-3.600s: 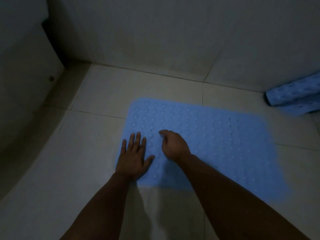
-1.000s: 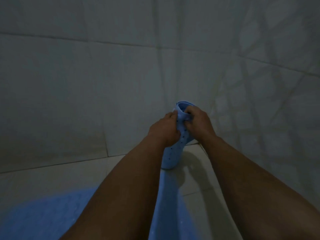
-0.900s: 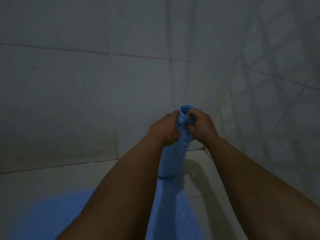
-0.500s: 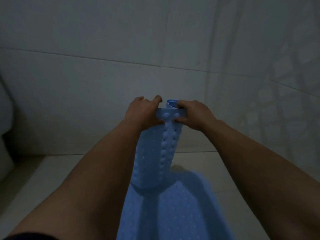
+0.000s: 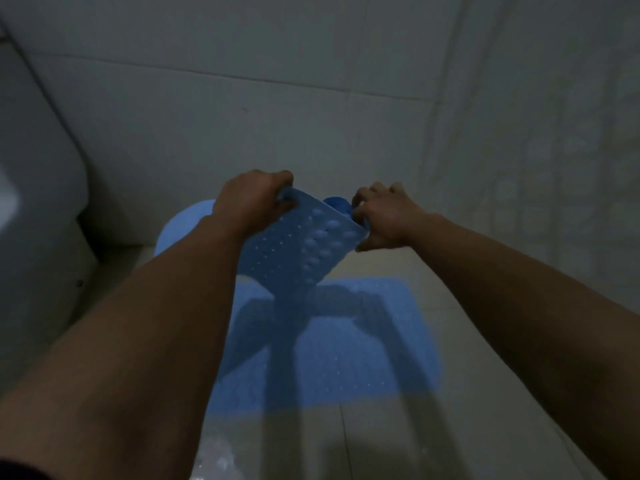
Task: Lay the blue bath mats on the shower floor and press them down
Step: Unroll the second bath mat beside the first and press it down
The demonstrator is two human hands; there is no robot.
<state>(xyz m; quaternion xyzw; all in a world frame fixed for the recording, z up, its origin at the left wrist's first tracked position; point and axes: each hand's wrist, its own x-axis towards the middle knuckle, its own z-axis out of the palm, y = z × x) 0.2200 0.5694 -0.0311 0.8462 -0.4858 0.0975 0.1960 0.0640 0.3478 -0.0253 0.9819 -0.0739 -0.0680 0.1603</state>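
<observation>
A blue bath mat (image 5: 332,355) with small holes lies flat on the tiled shower floor below my arms. I hold a second blue mat (image 5: 298,251) up in the air above it, partly unrolled and hanging down. My left hand (image 5: 249,199) grips its upper left edge. My right hand (image 5: 384,216) grips the upper right edge, where a rolled part still shows. A light blue curved piece (image 5: 180,223) of the mat shows behind my left wrist.
Tiled walls (image 5: 311,98) close the space ahead and to the right. A pale rounded fixture (image 5: 38,209) stands at the left. A clear bubbly sheet (image 5: 218,459) lies on the floor near the bottom edge.
I left the flat mat, picked up the rolled mat at the right wall and swung it left over the flat one. My hands have moved apart, spreading its top edge.
</observation>
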